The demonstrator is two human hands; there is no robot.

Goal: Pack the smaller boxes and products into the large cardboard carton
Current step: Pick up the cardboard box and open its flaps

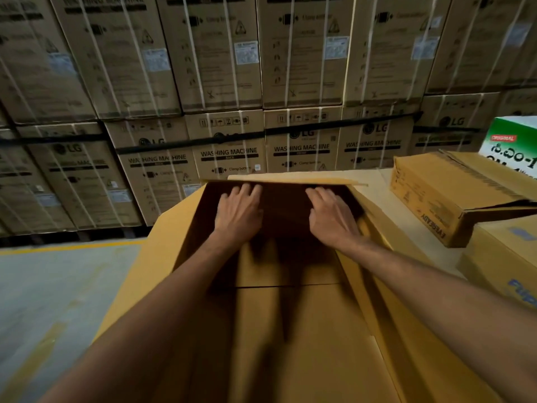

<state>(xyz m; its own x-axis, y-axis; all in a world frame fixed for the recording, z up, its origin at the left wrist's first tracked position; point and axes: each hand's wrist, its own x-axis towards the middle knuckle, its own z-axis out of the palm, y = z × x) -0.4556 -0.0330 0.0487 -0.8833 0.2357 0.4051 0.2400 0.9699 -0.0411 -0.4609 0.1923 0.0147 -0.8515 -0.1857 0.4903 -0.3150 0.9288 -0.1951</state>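
Note:
The large cardboard carton (162, 251) stands open in front of me, its flaps spread outward and its inside dark at the far end. Both my arms reach into it. My left hand (238, 210) lies flat with fingers spread against the far inner wall on the left. My right hand (329, 213) lies flat the same way on the right. Neither hand holds anything. The carton's bottom flaps (290, 315) show bare cardboard with a seam across.
To the right, a smaller brown box (444, 193) with an open flap rests on another carton with blue print (505, 257). A green and white box (514, 144) stands behind. Stacked washing machine cartons (232, 112) form a wall ahead. Grey floor with a yellow line (58, 271) lies at left.

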